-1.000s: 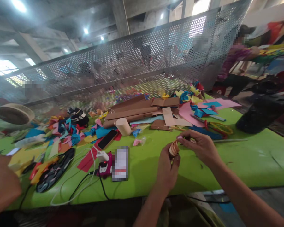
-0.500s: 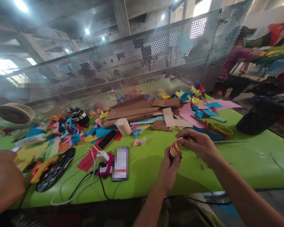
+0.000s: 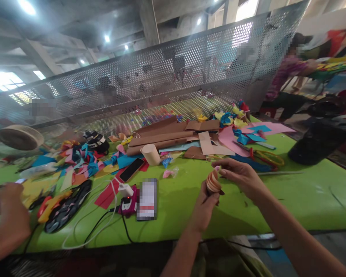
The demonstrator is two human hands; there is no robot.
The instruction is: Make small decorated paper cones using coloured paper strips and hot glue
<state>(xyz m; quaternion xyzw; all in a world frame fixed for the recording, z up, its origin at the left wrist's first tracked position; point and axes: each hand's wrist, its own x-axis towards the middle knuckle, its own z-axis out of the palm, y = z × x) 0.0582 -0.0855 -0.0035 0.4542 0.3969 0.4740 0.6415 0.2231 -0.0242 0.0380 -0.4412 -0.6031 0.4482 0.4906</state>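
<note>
My left hand [image 3: 204,206] is closed round the lower part of a small peach-coloured paper roll [image 3: 213,182], whose layers show as curved, overlapping bands. It is held just above the green table. My right hand [image 3: 242,175] is at the top of the roll, with thumb and fingertips pinched together beside a tiny pink tip [image 3: 217,168]. The fingers hide how firmly they grip there. A dark brown edge sticks out under my left thumb.
A phone [image 3: 146,199], a magenta power adapter [image 3: 128,202] and looped cables lie left of my hands. Brown card sheets [image 3: 161,139], a cream paper roll [image 3: 150,154] and scissors [image 3: 265,157] lie beyond. Another person's hand [image 3: 10,198] is at far left; a black bin [image 3: 313,142] stands right.
The roll has turned slightly in my left hand, showing more of its banded side. My right fingertips have shifted a little to the left over its top.
</note>
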